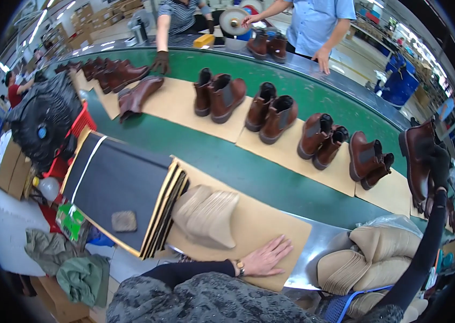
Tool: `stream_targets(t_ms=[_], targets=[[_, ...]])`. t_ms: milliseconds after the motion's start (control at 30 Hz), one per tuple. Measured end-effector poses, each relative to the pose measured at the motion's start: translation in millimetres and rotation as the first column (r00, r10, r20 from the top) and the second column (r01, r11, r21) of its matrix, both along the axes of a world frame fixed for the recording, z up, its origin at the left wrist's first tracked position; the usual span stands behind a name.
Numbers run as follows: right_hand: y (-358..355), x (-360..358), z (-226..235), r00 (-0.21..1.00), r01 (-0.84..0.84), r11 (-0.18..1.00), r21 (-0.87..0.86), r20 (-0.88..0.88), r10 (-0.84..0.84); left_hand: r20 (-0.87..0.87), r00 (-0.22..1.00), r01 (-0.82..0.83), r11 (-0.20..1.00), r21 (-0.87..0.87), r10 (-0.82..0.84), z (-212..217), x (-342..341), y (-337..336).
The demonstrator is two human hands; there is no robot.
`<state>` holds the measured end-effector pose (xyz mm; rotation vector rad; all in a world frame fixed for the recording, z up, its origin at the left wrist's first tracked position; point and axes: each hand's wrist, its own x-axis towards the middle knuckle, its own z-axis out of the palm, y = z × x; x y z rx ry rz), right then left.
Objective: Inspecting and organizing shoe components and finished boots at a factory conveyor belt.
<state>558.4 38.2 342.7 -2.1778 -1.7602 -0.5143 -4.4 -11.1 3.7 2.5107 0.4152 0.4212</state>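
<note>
My left hand (264,258), bare and with a watch at the wrist, lies flat on a tan cardboard sheet (260,220), fingers stretched out. Just beyond it on the same sheet stands a stack of curved beige boot inserts (206,215). At the far right, my right arm reaches out, and my dark-gloved right hand (440,166) grips a brown ankle boot (417,153); some of its fingers are hidden. Beside that boot, pairs of brown ankle boots stand on cardboard along the green belt, including one pair (365,156) and another pair (322,141).
A strapped stack of black-topped boards (122,180) bears a grey block (124,220). More beige inserts (367,261) sit above a blue basket (338,308). Across the green conveyor belt (206,140), a person's gloved hand (161,62) is near brown boots; another person in blue stands there.
</note>
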Motion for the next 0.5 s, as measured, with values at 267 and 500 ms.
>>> stream_targets(t_ms=[267, 500], targets=[[-20, -272, -6, 0.729, -0.165, 0.971, -0.172, -0.685, 0.003, 0.442, 0.883, -0.038, 0.962, -0.269, 0.158, 34, -22, -1], [-72, -374, -121, 0.795, -0.601, 0.744, -0.293, -0.321, 0.515, 0.683, 0.699, -0.074, 0.970, -0.230, 0.215, 90, -54, -3]])
